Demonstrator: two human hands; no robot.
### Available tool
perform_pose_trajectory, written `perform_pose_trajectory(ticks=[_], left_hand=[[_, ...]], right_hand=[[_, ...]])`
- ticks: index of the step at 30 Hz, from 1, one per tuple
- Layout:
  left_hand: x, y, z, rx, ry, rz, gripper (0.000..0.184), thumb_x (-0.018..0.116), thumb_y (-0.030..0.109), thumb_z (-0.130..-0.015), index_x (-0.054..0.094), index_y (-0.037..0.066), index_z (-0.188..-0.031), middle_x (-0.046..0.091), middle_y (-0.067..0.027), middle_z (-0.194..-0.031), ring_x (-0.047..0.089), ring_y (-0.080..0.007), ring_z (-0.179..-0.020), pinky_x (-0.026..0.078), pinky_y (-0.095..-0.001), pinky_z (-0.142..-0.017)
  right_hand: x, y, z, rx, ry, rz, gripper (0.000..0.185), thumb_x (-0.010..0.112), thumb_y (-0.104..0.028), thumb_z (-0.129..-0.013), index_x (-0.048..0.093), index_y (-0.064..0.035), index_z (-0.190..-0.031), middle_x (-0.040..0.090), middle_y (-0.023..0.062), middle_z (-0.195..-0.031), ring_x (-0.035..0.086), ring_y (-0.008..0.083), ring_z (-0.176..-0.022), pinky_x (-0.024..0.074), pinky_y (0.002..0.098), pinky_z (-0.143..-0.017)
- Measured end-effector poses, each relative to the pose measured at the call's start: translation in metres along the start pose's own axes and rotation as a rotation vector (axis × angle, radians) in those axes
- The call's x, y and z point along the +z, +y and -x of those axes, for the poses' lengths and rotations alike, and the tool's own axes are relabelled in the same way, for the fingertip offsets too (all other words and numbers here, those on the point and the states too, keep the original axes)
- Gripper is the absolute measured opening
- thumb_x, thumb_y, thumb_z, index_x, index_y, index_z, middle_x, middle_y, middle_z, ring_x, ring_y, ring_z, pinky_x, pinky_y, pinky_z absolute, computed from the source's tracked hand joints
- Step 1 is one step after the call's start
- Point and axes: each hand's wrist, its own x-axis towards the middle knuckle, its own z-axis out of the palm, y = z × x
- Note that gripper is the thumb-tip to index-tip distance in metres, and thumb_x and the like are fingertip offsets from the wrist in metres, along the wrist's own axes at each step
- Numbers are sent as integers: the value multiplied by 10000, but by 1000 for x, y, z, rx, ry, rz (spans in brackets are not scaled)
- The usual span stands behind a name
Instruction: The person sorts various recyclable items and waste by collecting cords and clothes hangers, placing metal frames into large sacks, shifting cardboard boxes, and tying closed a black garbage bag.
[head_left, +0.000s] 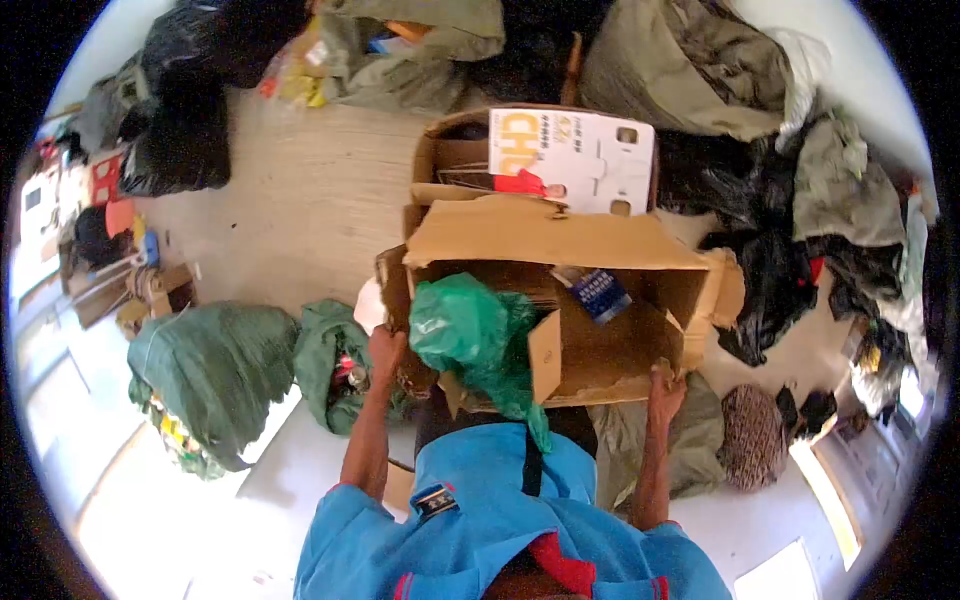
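In front of my body is an open cardboard box [555, 235], its flaps folded outward. My left hand [387, 350] is closed on the box's left side near the front corner. At the front right corner, my right hand [667, 390] grips the box edge. Inside, a green plastic bag [465, 325] fills the left part, and its tail hangs over the front rim. A blue printed packet [600, 295] lies toward the back of the box, beside an upright cardboard piece [545, 357]. The box's underside is hidden.
Behind the box stands another carton holding a white printed board [570, 155]. Large sacks [690, 65] and black bags [750, 270] crowd the back and right. Green sacks [215, 370] sit at the left. A brown patterned bundle [754, 437] rests at the right.
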Motion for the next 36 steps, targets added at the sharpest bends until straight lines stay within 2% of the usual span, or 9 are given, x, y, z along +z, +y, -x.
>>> perform_pose_trajectory(ticks=[5,9,11,17,20,24,26,35,36], left_hand=[[-20,45,-5,-1,-17,-15,293,562,204,-644,600,-43,-795,568,-235,-661,558,-420,-684,448,-461,-656],[-32,67,9,132,33,17,236,533,155,-643,596,-33,-770,572,-246,-669,560,-422,-681,443,-464,-618],[-41,85,5,166,88,24,206,544,152,-662,597,-19,-764,573,-242,-671,558,-424,-661,434,-469,-594],[-85,126,15,144,178,81,217,608,187,-693,593,-29,-694,567,-217,-629,523,-425,-633,411,-478,-612],[-85,123,7,202,201,186,199,598,180,-696,597,-19,-701,560,-205,-632,493,-406,-633,395,-482,-657],[-76,130,1,209,289,198,143,570,114,-619,592,-7,-692,560,-205,-653,493,-411,-644,402,-467,-639],[-83,136,-5,180,308,225,146,568,104,-605,599,-3,-700,565,-201,-659,502,-404,-651,408,-461,-637],[-50,125,-45,276,434,415,176,602,169,-653,559,-1,-666,530,-193,-606,525,-350,-562,414,-391,-529],[-65,143,-42,272,469,393,164,525,49,-580,615,-8,-704,556,-198,-619,531,-387,-566,432,-446,-547]], right_hand=[[-5,29,-7,263,-176,-357,511,674,-327,-743,539,44,-1068,584,150,-834,546,192,-580,433,319,-441],[-10,89,-30,-166,-95,-237,246,642,-139,-769,584,16,-951,553,88,-683,476,150,-511,412,307,-450],[-35,78,-21,-99,-233,-278,438,692,-219,-705,567,-50,-1090,614,120,-906,606,204,-733,517,343,-567],[-55,-3,40,50,-209,-672,378,629,-160,-755,557,32,-1072,589,119,-986,587,229,-730,501,351,-575],[-49,-15,49,70,-88,-662,230,600,-113,-799,582,57,-954,558,88,-725,478,162,-546,377,318,-454],[-45,25,27,-15,-217,-728,267,614,-135,-791,581,61,-970,579,99,-791,526,185,-608,422,317,-474],[-49,-11,68,25,-183,-737,296,639,-206,-750,588,33,-917,600,115,-870,574,247,-751,481,374,-634],[-28,-13,61,-151,-220,-598,300,607,-235,-784,618,33,-919,599,92,-826,523,187,-649,458,338,-542],[-18,-14,50,-157,-212,-613,300,607,-235,-784,618,33,-919,599,92,-826,523,187,-649,458,338,-542]])
